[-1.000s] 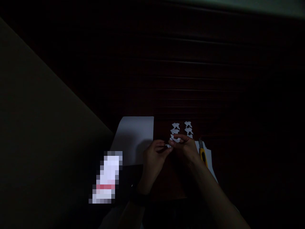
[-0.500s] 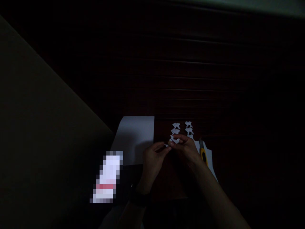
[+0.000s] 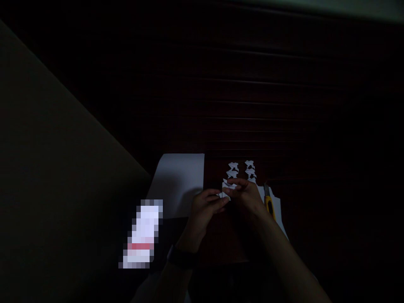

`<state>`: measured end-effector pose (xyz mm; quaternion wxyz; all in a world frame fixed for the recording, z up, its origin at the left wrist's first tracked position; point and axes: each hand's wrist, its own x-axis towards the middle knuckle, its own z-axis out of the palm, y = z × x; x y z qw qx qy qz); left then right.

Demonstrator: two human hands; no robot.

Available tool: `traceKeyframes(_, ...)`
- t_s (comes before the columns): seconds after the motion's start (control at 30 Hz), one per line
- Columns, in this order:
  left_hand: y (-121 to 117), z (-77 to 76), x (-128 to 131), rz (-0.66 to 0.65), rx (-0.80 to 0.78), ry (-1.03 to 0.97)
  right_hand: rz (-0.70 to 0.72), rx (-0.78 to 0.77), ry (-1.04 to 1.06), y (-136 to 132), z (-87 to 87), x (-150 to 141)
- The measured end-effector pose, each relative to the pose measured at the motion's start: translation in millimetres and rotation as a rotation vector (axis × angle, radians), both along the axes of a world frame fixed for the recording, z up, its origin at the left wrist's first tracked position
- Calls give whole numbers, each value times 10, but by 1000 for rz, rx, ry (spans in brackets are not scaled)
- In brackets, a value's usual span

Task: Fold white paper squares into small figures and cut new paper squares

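Between my two hands is a small piece of folded white paper [image 3: 226, 195], with angled flaps. My left hand [image 3: 203, 210] is closed, pinching its left side between thumb and fingers. My right hand [image 3: 248, 195] grips the upper right part, thumb in front and fingers curled behind. Just beyond lie several small folded paper shapes in two columns, a left one [image 3: 232, 173] and a right one [image 3: 250, 172]. The nearest shapes are partly hidden by my right hand. Dim light hides the finer folds.
A large white sheet [image 3: 178, 181] lies left of my hands. A yellow utility knife [image 3: 269, 204] with its blade out rests on white paper [image 3: 279, 210] at the right. A bright pixelated screen-like object [image 3: 142, 233] is at lower left. Dark slatted wood [image 3: 252, 101] rises behind.
The folded paper has been turned and lowered slightly, so more of its white face shows. My left fingers have shifted their hold and spread a little; my right hand stays nearly in place.
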<state>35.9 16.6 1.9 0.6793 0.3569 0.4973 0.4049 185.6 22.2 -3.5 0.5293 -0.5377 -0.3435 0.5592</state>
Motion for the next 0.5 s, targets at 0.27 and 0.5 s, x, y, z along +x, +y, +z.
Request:
traceKeyframes(0.27,-8,-60,-12,29,22,-10,-16,50,24,1,-10,-45)
traceKeyframes(0.5,-8,-66,-29,11,4,-44,-55,20,28,2,15,-35)
